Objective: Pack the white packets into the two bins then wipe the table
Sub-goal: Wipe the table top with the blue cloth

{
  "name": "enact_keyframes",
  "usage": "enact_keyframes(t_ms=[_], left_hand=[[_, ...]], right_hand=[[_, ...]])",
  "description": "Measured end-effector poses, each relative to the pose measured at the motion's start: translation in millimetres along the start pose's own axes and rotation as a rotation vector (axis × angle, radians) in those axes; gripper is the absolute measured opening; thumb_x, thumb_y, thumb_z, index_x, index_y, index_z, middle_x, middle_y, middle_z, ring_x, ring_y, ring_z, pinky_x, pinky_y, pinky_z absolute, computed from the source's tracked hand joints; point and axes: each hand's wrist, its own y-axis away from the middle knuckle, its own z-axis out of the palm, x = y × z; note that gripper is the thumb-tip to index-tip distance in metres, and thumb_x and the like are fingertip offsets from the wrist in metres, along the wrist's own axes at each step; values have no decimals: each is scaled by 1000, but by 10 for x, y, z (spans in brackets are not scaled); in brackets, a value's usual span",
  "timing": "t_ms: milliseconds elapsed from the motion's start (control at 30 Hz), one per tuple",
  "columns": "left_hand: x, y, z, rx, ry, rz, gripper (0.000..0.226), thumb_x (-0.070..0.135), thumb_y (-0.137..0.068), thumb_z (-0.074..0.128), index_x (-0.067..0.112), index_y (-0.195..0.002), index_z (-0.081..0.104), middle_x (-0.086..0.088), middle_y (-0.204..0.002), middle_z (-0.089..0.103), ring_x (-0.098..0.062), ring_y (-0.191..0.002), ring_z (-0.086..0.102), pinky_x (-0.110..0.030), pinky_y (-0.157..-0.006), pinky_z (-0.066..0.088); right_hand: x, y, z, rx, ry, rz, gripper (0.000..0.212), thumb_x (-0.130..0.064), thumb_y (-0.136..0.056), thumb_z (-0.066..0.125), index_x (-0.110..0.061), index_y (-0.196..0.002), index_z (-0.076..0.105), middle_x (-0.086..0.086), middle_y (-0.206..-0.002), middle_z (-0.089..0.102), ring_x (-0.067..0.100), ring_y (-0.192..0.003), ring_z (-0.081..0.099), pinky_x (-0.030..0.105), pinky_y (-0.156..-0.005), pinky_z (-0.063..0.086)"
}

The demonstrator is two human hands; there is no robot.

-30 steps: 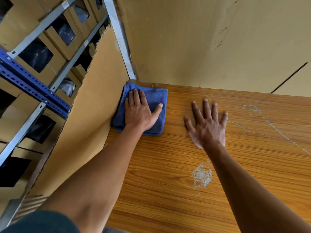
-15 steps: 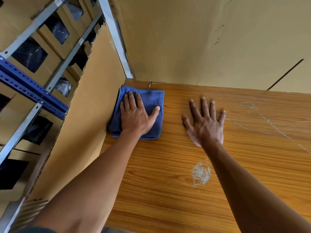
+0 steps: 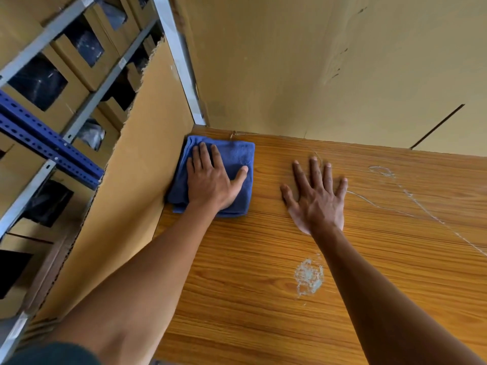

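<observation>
Wood-grain table [image 3: 263,299], far left corner: left hand [image 3: 210,180] presses flat, fingers straight, on the folded blue cloth [image 3: 237,156], right hand [image 3: 316,201] splayed on bare wood; risk: cloth bunches against the cardboard panel [image 3: 137,167], missing the white residue patch [image 3: 308,277].

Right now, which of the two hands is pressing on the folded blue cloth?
The left hand, flat on the folded blue cloth; the right hand rests on bare wooden table.
</observation>
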Motion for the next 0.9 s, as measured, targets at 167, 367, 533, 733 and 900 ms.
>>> enact_keyframes(t_ms=[167, 367, 533, 733, 900], left_hand=[[100, -563, -84, -12, 14, -52, 116, 91, -90, 14, 7, -168, 8, -22, -175, 3, -37, -162, 3, -54, -131, 5], [173, -68, 23, 36, 15, 85, 109, 89, -91, 12, 13, -169, 13, -18, -176, 5, -35, -163, 3, -54, -131, 6], [293, -190, -47, 20, 59, 94, 103, 88, -92, 14, 19, -169, 15, -11, -177, 6, -32, -163, 3, -55, -131, 4], [383, -147, 6, 26, 54, 120, 106, 85, -94, 15, 10, -169, 13, -13, -177, 6, -33, -163, 4, -54, -131, 6], [423, 85, 63, 38, 39, 192, 108, 85, -94, 18, 7, -168, 11, -12, -177, 7, -30, -164, 4, -53, -132, 7]], right_hand=[[6, -10, 13, 3, 1, -7, 74, -77, -99, -1, -45, -165, -13, -3, -174, -21, 28, -161, -19, 65, -126, -3], [-18, -11, -11, 1, 1, 9, 74, -76, -99, 2, -45, -165, -9, -4, -175, -17, 27, -162, -16, 65, -126, -1], [-26, -3, -24, 1, 0, 7, 75, -77, -99, 1, -45, -165, -9, -4, -175, -17, 28, -162, -16, 65, -126, -1], [-14, -1, -7, 0, 0, 3, 75, -76, -98, 0, -44, -165, -9, -3, -175, -18, 29, -162, -16, 66, -126, -1], [-12, 1, 5, 7, -13, 3, 75, -77, -98, 0, -44, -165, -8, -4, -175, -17, 28, -162, -16, 66, -126, -1]])
